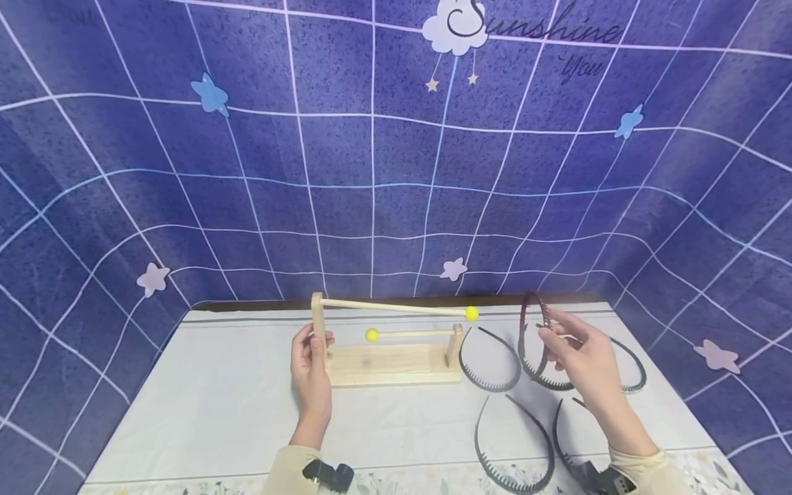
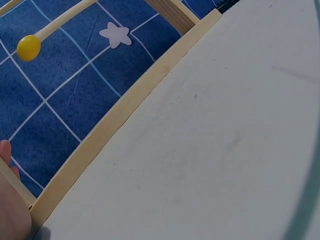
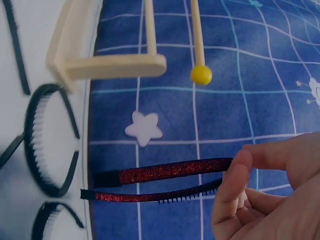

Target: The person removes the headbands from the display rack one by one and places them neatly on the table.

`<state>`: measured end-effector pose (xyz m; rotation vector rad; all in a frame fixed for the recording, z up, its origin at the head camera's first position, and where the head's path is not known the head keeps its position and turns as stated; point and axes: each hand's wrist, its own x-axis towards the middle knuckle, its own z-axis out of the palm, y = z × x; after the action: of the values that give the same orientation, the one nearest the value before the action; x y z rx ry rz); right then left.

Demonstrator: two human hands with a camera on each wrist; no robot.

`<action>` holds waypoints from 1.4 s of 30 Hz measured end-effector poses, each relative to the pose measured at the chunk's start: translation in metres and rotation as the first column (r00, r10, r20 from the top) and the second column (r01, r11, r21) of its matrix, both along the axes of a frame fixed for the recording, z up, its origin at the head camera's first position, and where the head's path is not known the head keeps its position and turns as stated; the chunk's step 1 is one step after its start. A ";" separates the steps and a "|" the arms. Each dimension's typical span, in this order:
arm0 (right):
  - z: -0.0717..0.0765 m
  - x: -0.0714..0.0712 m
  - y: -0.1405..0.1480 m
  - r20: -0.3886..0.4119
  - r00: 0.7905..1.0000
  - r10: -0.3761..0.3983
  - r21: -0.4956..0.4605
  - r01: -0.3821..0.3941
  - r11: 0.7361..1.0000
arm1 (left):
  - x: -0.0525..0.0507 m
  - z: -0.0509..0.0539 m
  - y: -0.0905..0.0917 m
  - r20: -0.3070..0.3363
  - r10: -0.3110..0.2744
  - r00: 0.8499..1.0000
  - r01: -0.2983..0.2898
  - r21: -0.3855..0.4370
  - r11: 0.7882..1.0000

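Observation:
A wooden stand [image 1: 390, 375] sits on the table, with a tall left post and a shorter right post. From the tall post a rod [image 1: 396, 307] with a yellow ball end reaches right; a lower rod [image 1: 414, 334] points left from the short post. My left hand [image 1: 311, 377] grips the tall post, thumb in front and fingertips showing past its far edge. Above the table at the right, my right hand [image 1: 584, 357] pinches a glittery red toothed headband [image 3: 170, 171] by its curved top. Its two ends point away from the hand in the right wrist view.
Several dark toothed headbands lie on the white cloth right of the stand, one headband [image 1: 518, 375] close to the short post and another headband [image 1: 547, 460] nearer the front. A blue gridded curtain [image 1: 396, 151] surrounds the table's back and sides.

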<state>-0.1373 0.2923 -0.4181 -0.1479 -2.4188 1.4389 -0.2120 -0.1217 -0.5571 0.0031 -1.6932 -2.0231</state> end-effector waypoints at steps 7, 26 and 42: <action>-0.008 0.011 0.024 0.038 0.999 0.004 -0.027 -0.003 1.000 | 0.001 -0.001 -0.001 0.006 0.002 1.000 -0.002 -0.018 1.000; -0.023 0.045 0.080 0.036 0.998 -0.049 0.051 0.047 0.998 | 0.004 0.000 -0.002 -0.028 0.009 1.000 -0.009 0.015 1.000; -0.063 0.077 0.125 -0.056 0.998 -0.022 0.229 0.035 0.973 | 0.001 0.001 0.000 -0.026 -0.005 1.000 0.006 0.023 1.000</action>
<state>-0.0603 0.4177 -0.4807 -0.0886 -2.5063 1.1240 -0.2110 -0.1216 -0.5559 -0.0202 -1.6561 -2.0376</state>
